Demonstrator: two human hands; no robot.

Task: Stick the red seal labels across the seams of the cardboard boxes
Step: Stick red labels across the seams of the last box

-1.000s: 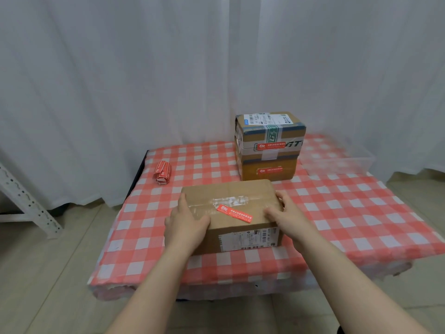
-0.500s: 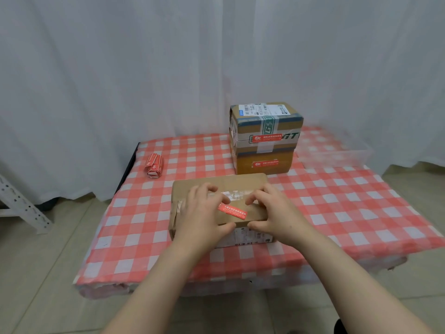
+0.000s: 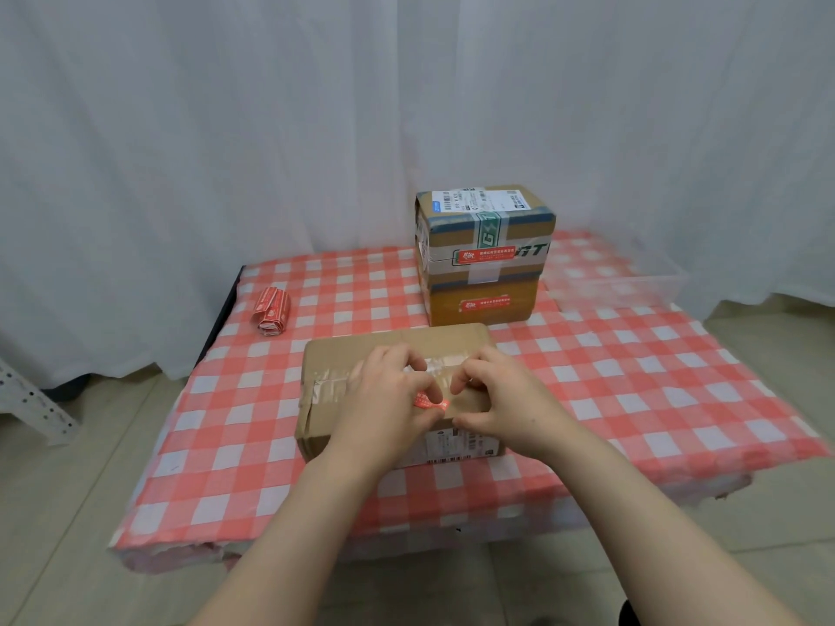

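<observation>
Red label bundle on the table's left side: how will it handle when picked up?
The bundle of red labels looks like a thin strip folded loosely on itself, so likely light and floppy. Nothing visibly binds it, so lifting one layer may let it unfold; pinch the whole stack. It lies flat on the checked tablecloth, so rolling seems unlikely.

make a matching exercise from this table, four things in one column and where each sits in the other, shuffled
Things
1. bundle of red seal labels
2. stacked cardboard boxes
3. flat cardboard box
4. clear plastic tub

Places on the table
A. back right
B. front centre, under the left hand and right hand
C. back left
D. back centre

Pairs: 1-C, 2-D, 3-B, 4-A
</observation>
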